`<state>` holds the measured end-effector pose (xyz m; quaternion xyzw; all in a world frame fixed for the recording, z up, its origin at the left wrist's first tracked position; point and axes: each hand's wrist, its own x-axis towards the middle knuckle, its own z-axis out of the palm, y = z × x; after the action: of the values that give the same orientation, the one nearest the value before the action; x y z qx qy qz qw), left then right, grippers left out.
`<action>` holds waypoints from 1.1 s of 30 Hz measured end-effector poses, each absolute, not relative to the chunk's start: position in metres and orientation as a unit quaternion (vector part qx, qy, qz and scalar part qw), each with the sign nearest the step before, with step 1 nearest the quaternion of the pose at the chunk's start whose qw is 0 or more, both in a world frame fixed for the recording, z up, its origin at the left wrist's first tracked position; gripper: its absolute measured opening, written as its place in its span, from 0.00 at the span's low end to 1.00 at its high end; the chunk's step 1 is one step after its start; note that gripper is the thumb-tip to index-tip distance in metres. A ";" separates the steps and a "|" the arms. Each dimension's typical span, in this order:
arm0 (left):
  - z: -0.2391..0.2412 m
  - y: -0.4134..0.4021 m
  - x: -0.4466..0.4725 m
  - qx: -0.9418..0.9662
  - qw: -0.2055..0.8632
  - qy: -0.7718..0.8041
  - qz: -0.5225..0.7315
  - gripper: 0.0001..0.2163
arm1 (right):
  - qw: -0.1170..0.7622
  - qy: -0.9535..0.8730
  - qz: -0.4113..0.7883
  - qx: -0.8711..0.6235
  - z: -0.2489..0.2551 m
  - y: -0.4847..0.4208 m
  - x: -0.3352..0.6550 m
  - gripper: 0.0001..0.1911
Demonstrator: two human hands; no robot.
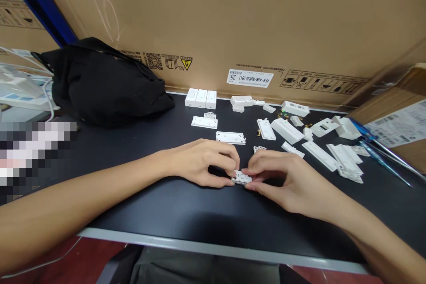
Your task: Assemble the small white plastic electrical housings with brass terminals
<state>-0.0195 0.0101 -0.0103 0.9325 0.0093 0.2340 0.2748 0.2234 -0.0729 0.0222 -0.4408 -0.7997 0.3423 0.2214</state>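
Observation:
Between my two hands, low over the black tabletop, is a small white plastic part (242, 178) with slots and holes in it. My left hand (208, 162) pinches its left end with thumb and fingers. The right end is gripped by the fingertips of my right hand (284, 177). Just beyond the right fingers lies another small white part (259, 148), partly hidden. A flat white cover plate (230, 137) rests behind my left hand. Farther back are a second plate (204, 122) and a small slotted piece (210, 115).
Three white switch-like housings (200, 98) stand in a row at the back. White housings (288, 131), plates (320, 155) and small brass-coloured bits are scattered on the right. Blue-handled screwdrivers (382, 159) lie at far right. A black bag (106, 82) sits left, before a large cardboard box (213, 22).

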 end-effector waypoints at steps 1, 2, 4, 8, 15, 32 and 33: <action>-0.010 0.009 -0.019 0.931 0.278 0.011 0.235 0.05 | 0.219 -0.798 0.347 -0.442 0.023 -0.072 0.223 0.05; -0.010 0.009 -0.019 0.930 0.282 0.012 0.237 0.05 | 0.215 -0.797 0.349 -0.443 0.025 -0.072 0.222 0.05; -0.009 0.007 -0.018 0.927 0.288 0.013 0.240 0.05 | 0.206 -0.807 0.332 -0.444 0.027 -0.071 0.220 0.05; -0.009 0.004 -0.015 0.925 0.284 0.004 0.253 0.05 | 0.194 -0.834 0.268 -0.443 0.030 -0.073 0.218 0.04; -0.012 0.003 -0.014 0.925 0.282 0.006 0.255 0.05 | 0.182 -0.813 0.300 -0.464 0.029 -0.073 0.220 0.04; -0.011 -0.012 -0.004 0.917 0.299 -0.072 0.255 0.03 | 0.303 -0.787 0.220 -0.489 0.010 -0.139 0.209 0.06; -0.011 -0.014 -0.002 0.915 0.301 -0.079 0.256 0.03 | 0.318 -0.785 0.203 -0.492 0.007 -0.146 0.208 0.06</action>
<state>-0.0024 -0.0137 -0.0112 0.9154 -0.0789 0.2555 0.3010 0.2081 -0.1461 0.0066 -0.4920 -0.7846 0.2033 0.3179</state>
